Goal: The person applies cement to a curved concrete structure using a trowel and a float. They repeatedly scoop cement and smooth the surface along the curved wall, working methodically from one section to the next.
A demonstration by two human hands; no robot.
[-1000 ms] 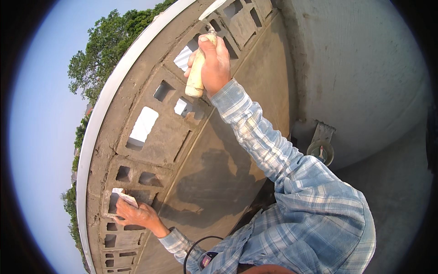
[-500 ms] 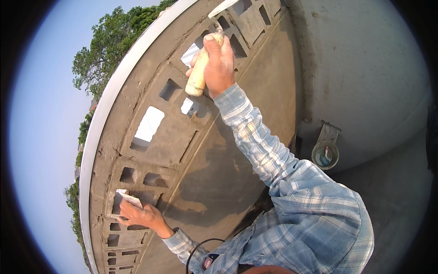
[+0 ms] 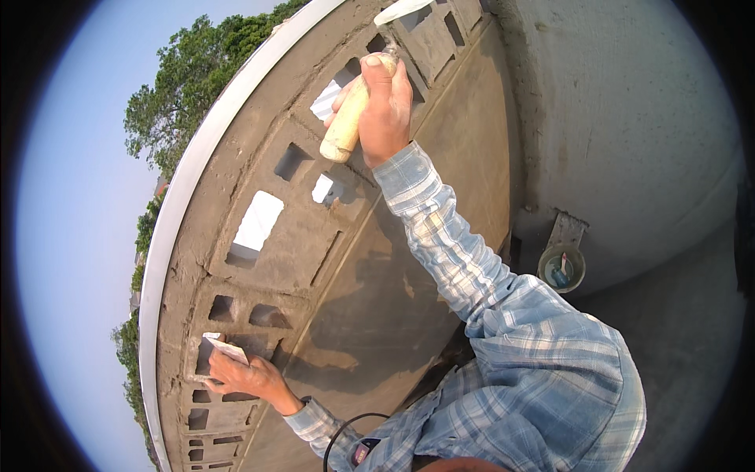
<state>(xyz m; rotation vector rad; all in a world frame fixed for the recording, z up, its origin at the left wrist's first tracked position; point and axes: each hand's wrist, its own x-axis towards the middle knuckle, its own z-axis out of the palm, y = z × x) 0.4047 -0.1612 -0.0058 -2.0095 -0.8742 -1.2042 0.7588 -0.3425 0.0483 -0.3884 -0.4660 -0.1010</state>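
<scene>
My right hand (image 3: 387,110) is wrapped round the thick, pale yellow handle of a trowel (image 3: 343,132), thumb lying along its top. The trowel's whitish blade points up toward the top edge and lies close to the wall's far openings. Lower left, my left hand (image 3: 248,379) pinches a thin, flat whitish piece (image 3: 230,352) beside a square opening; its fingertips are partly hidden. Both hands are at a grey-brown wall of openwork blocks (image 3: 303,228), with square and slanted holes and rough mortar joints.
A light-coloured strip (image 3: 200,141) edges the wall on the left, with trees (image 3: 185,86) beyond it. To the right stands a smooth grey wall (image 3: 629,118). Below it, a small bucket (image 3: 580,271) holds liquid and a brush-like tool, beside a flat board (image 3: 568,230).
My right hand has shifted slightly right and up with the trowel, and the blade has moved further along the wall. My left hand stays by the same opening.
</scene>
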